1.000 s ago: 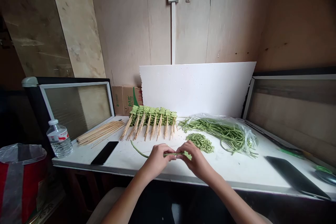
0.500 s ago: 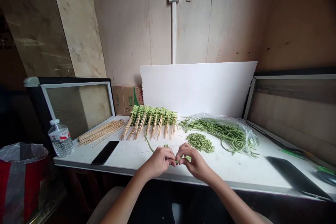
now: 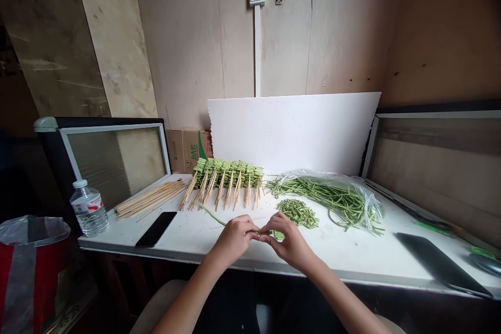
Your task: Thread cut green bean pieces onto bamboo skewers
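A long green bean (image 3: pixel 213 216) runs through the fingers of my left hand (image 3: pixel 235 240), its free end sticking out toward the back left. My right hand (image 3: pixel 287 240) pinches the same bean close to the left fingertips, and the two hands nearly touch. Some short bean pieces (image 3: pixel 278 235) show beside my right fingers; whether they lie on the table or in the hand I cannot tell. Just behind the right hand is a heap of short bean pieces (image 3: pixel 297 213). Farther back, bean pieces threaded on bamboo skewers (image 3: pixel 229 172) are stacked in rows, bare stick ends toward me.
Bare bamboo skewers (image 3: pixel 151 198) lie at the left, near a black phone (image 3: pixel 156 229) and a water bottle (image 3: pixel 89 211). Long beans (image 3: pixel 332 195) spill from a clear plastic bag at the right. A dark flat slab (image 3: pixel 440 263) and a mouse (image 3: pixel 485 263) occupy the right edge.
The bean's free end has swung down and to the left. My fingertips have come closer together on the bean, and the view has shifted slightly.
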Available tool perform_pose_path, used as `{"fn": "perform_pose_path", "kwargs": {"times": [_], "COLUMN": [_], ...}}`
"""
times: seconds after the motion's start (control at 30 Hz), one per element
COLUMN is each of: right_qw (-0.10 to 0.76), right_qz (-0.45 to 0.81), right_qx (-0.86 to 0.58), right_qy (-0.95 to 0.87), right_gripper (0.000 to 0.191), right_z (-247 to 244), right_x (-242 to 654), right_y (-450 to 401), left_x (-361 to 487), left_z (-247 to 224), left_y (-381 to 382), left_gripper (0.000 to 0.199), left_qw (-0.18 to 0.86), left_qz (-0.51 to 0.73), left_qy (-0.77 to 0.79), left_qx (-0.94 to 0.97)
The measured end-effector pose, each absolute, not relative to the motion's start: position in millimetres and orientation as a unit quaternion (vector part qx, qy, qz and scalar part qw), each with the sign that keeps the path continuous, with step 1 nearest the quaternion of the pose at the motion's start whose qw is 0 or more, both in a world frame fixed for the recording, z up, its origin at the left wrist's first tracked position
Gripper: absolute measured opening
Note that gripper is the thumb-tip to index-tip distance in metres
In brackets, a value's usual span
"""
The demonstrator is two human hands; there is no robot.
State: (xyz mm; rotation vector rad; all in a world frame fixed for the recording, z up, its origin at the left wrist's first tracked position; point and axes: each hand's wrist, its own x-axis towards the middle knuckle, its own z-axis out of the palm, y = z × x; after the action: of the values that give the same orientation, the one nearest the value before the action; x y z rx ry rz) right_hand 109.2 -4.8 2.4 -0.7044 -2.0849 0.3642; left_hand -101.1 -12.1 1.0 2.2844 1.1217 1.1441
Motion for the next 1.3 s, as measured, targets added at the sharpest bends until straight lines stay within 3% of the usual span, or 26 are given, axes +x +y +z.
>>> {"fn": "perform_pose_path", "kwargs": {"times": [0.27,0.6,0.87,1.07,1.3], "right_qw": [0.462,0.504,0.492,0.515,0.423], "right_qz": [-0.007,0.138,0.233,0.212,0.111], "right_qx": [-0.329,-0.323,-0.312,-0.39,-0.496], "right_qy": [-0.823,-0.789,-0.778,-0.734,-0.751], "right_gripper": [0.012,0.023,0.012,0.025,0.034], "right_z": [-2.2,-8.1,0.2,-1.0,-45.4], "right_x": [102.1,96.7,101.9,132.3,152.9], "right_y": [-5.9,-7.1,-7.3,21.5,67.6], "left_x": [-95.3,-97.3,-102.3,-134.6,-138.2], "left_z": [-4.3,-4.6,4.6,11.3,5.4], "left_y": [-9.1,-7.9,-7.7,6.1,12.9], "left_gripper": [0.032,0.03,0.032,0.028,0.028], "left_qw": [0.151,0.194,0.25,0.179,0.16], "left_qz": [0.455,0.457,0.456,0.496,0.481], "left_qy": [0.356,0.335,0.328,0.404,0.438], "left_qx": [0.802,0.801,0.789,0.747,0.743]}}
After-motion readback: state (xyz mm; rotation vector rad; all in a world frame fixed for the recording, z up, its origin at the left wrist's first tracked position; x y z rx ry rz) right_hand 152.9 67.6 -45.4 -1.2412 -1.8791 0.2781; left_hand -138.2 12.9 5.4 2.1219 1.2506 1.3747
